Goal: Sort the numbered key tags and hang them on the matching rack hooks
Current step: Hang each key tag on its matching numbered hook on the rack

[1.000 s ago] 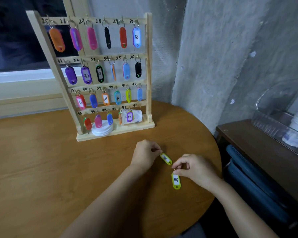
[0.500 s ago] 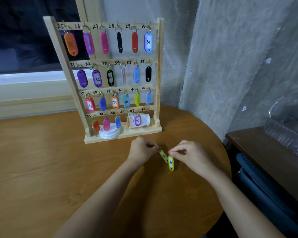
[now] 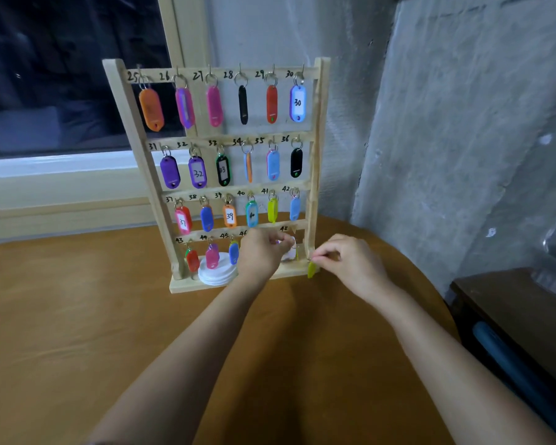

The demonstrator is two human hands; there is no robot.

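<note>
Rack [image 3: 315, 155] upright on the table [image 3: 77, 316], hooks numbered 25 to 48 in four rows, tags [image 3: 297, 103] hanging from most of them. Right hand [image 3: 350, 263], beside the rack's right post near its foot, pinches the ring of a yellow tag [image 3: 311, 270]. The tag hangs from the fingertips just in front of the right end of the rack's base. Left hand [image 3: 262, 256], fingers curled, is at the rack's bottom row between hooks 46 and 48, partly covering a white cup [image 3: 290, 250]. Whether it grips anything cannot be told. White lids [image 3: 217, 274] are stacked on the rack's base below hooks 44 and 45.
</note>
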